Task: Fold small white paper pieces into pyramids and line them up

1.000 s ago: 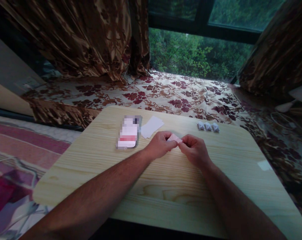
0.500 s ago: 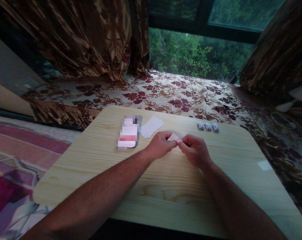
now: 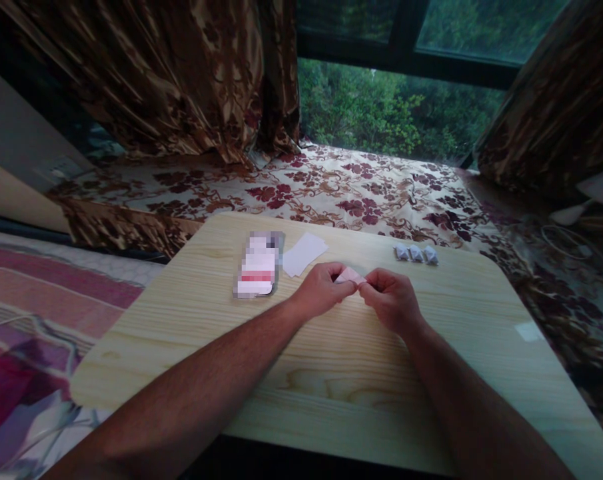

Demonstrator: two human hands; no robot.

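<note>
Between both hands, over the middle of the table, is a small folded piece of paper, pale pinkish white with a pointed top. My left hand pinches its left side between thumb and fingers. On the right side, my right hand grips it with thumb and bent fingers, the two thumbs close together. Part of the paper is hidden by the fingers. Beyond my left hand lie a few flat white paper sheets. Three small folded paper pieces stand in a row past my right hand.
A phone, blurred out, lies left of the sheets on the light wooden table. A white paper scrap is near the right edge. Behind the table spreads a flowered cover beneath a window, and striped bedding lies at left.
Both hands keep their pinch on the folded paper, with only a very slight shift of the fingers. The phone, sheets and folded pieces stay in place.
</note>
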